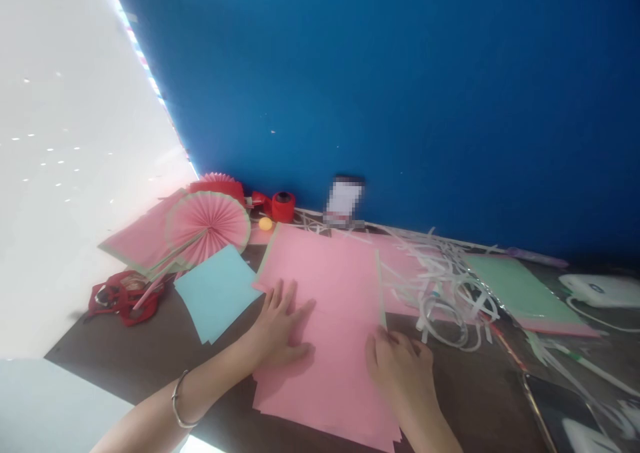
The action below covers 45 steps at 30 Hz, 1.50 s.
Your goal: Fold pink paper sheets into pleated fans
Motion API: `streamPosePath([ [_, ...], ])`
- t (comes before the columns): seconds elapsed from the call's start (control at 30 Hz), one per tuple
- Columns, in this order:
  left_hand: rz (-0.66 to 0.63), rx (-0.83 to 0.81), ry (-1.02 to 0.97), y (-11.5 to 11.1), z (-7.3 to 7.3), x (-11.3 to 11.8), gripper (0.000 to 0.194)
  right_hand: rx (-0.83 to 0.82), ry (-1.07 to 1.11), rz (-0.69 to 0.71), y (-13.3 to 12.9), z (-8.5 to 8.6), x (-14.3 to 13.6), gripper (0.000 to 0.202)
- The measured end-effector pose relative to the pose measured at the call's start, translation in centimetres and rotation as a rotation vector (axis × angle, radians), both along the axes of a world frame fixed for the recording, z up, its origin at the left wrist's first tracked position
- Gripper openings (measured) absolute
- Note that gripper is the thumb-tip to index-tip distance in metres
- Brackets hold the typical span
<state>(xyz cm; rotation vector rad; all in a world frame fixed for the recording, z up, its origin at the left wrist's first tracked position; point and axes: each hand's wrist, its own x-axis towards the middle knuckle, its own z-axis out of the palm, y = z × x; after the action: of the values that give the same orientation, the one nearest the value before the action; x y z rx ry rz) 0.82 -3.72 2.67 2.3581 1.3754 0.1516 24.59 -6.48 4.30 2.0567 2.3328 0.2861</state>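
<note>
A stack of pink paper (330, 273) with pale green strips along its edges lies on the dark table in front of me. My left hand (283, 329) rests flat on the paper's left side, fingers spread. At the right edge of the paper my right hand (403, 366) is closed, its fingers curled and fingertips hidden against the sheet. Light blue paper squares (217, 293) lie just left of my left hand. Beyond them stands a pink pleated paper fan (207, 226) with a green rim.
White paper strips (425, 266) tangle to the right, beside a coiled white cable (443, 323). Green sheets (520, 289), a white device (600, 289) and a dark phone (560, 399) lie farther right. Red tape (283, 207) sits by the blue wall (380, 93). Red-handled scissors (127, 296) lie left.
</note>
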Motion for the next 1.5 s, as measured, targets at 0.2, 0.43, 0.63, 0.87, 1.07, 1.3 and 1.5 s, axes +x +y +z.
streamPosePath([
  [0.2,0.032,0.070,-0.026,0.0,-0.4,0.0,0.070,0.143,0.044,-0.057,1.5,0.3,2.3,0.026],
  [0.43,0.031,0.104,0.004,0.1,-0.6,-0.4,0.064,0.133,0.231,0.044,3.4,-2.2,3.9,0.021],
  [0.63,0.078,0.147,0.024,1.1,-0.7,-0.8,0.049,0.065,0.340,0.081,3.7,-3.3,4.5,0.023],
  [0.87,0.198,0.231,-0.147,4.4,-1.0,-3.9,0.049,0.052,0.369,0.108,3.9,-2.7,4.9,0.023],
  [1.07,0.418,0.258,-0.310,6.8,-0.4,-7.9,0.024,0.060,0.387,0.105,3.9,-2.9,4.9,0.024],
  [1.3,0.292,0.128,-0.237,6.9,0.9,-10.0,0.027,0.059,0.398,0.097,3.9,-3.3,5.0,0.022],
  [1.5,0.288,0.093,-0.178,7.0,0.6,-10.1,0.028,0.051,0.404,0.107,3.9,-3.4,5.1,0.023],
])
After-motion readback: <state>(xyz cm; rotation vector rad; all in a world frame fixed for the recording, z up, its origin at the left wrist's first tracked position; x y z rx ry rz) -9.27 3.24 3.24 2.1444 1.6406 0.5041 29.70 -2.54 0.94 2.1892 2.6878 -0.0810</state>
